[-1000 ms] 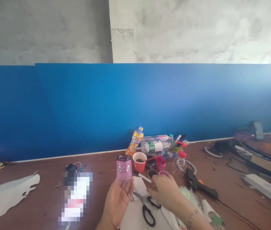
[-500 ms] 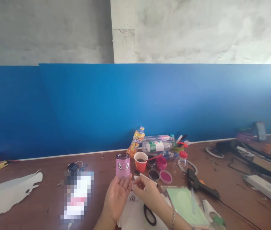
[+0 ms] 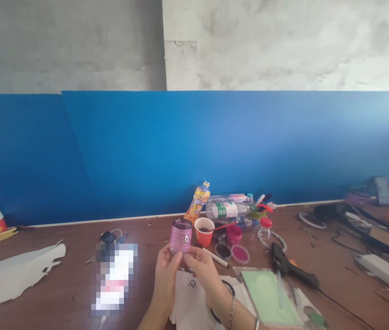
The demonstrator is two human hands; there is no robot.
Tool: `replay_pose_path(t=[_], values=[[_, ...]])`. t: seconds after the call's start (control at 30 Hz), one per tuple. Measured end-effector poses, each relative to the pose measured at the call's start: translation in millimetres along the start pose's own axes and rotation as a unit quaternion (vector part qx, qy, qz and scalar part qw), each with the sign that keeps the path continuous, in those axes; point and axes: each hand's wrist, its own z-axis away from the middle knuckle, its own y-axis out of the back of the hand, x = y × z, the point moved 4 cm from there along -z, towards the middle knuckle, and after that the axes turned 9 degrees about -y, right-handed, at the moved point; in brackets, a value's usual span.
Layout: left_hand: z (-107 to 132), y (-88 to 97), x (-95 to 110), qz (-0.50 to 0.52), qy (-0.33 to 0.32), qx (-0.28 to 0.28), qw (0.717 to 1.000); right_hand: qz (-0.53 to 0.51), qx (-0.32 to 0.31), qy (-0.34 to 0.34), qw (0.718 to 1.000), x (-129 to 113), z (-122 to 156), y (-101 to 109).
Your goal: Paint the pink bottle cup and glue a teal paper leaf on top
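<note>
A purple cup with a dark rim, which looks like a cut plastic bottle, stands upright between my hands. One paper eye shows on its right side. My left hand wraps its lower left side, and my right hand grips the lower right, thumbs near each other at the front. Below my hands lie sheets of white paper with a small drawn eye. A black scissors handle is partly covered by my right hand. A white marker lies just beyond.
Behind stand a paper cup of dark liquid with a brush, and an orange drink bottle. Open paint pots sit to the right. Farther right are a green sheet and a glue gun. A lit phone lies left.
Both hands have closed around the purple cup, which has turned so that one eye faces right instead of two facing me. Earlier, my left palm was open and my right fingers were pinched beside it.
</note>
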Motion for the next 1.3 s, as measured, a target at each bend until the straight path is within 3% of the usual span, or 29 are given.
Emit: replay_pose_path(t=[0.1,0.17,0.33,0.6,1.03,1.3], values=[[-8,7.4,-2,-0.107,-0.034,0.008,0.994,-0.003,0.001,-0.018,1.000,-2,2,-3],[-15,10.3,0,-0.198,-0.104,-0.003,0.975,-0.037,0.002,-0.032,0.999,0,-1,-3],[-35,23.3,3,-0.287,-0.154,0.005,0.945,-0.151,-0.014,-0.101,0.983,11,-17,-6],[-60,41.9,10,-0.417,-0.208,-0.017,0.884,-0.182,-0.071,-0.254,0.947,16,-28,-12],[-67,33.9,5,-0.621,-0.182,-0.095,0.757,-0.186,-0.049,-0.303,0.933,23,-33,-7],[-73,35.1,1,-0.668,-0.140,-0.128,0.720,-0.190,-0.045,-0.296,0.935,27,-32,-6]])
